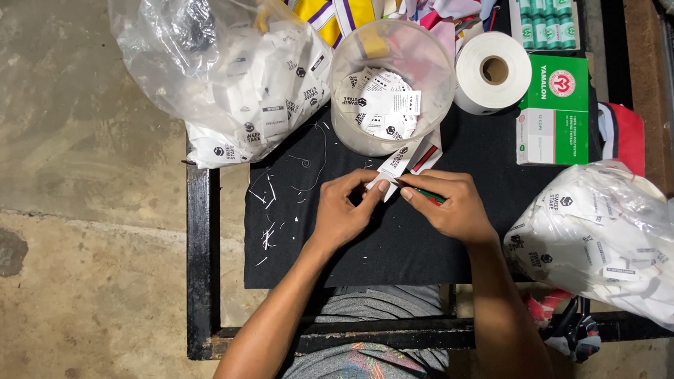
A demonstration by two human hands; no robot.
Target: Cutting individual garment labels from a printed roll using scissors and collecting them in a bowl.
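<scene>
A strip of white labels [405,159] lies near the middle of the black cloth [369,248], running from the foot of the clear plastic tub [390,83] down to the hands. The left hand [345,208] pinches the strip's lower end between thumb and fingers. The right hand [448,205] is closed around a small red and green tool [425,194], its tip meeting the label; what kind of tool it is cannot be told. The hands sit close together, almost touching. Loose white threads [268,237] litter the cloth's left side. Bags of labels [243,73] sit at the far left corner and the right edge. The tool tip is very near the left fingertips, so a slip could likely nick them or spoil the label.
</scene>
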